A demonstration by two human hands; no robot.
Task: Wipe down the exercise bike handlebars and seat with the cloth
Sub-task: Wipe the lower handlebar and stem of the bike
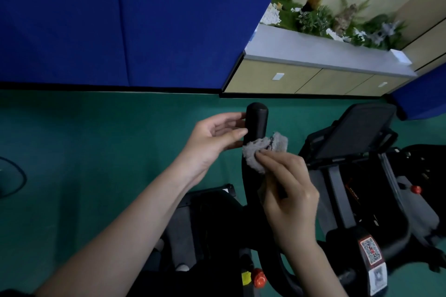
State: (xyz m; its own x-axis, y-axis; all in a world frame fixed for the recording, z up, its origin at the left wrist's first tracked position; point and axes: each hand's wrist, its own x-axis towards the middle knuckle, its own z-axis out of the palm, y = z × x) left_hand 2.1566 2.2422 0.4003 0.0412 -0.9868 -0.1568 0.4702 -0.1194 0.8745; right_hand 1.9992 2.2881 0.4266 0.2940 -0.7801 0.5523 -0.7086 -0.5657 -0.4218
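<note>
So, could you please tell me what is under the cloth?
The black handlebar; the cloth is pressed against it by the right hand. The stretch beneath is hidden.

Head camera looks down, close over the handlebar [256, 123]

Cloth [263, 152] against handlebar [256, 123], console [354, 132] to their right

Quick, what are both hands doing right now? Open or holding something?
Left hand: open, fingertips by the handlebar, holding nothing.
Right hand: pinching the grey cloth against the handlebar.
</note>
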